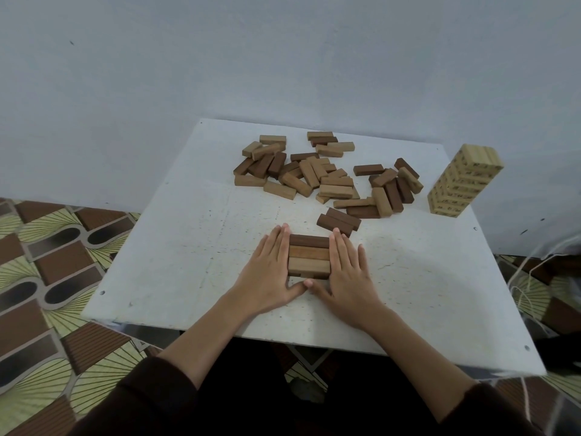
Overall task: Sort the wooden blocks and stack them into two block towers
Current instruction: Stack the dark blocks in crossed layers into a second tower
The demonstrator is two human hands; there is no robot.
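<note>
Both hands lie flat and open against a small stack of blocks (309,255) near the middle of a white surface (176,247): the left hand (271,269) presses its fingers along the stack's left side, the right hand (345,272) along the right, thumbs meeting just in front of it. Neither hand grips anything; the palms rest on the surface. Three blocks show on the stack's top layer, one dark at the far edge and two lighter ones nearer, with a lower layer partly visible beneath. Just beyond the right fingertips sit two dark blocks (339,222) side by side. Farther back, a loose pile of mixed light and dark blocks (317,174) spreads across the surface. At the far right corner stands a tall light-wood tower (462,183), well apart from the hands.
</note>
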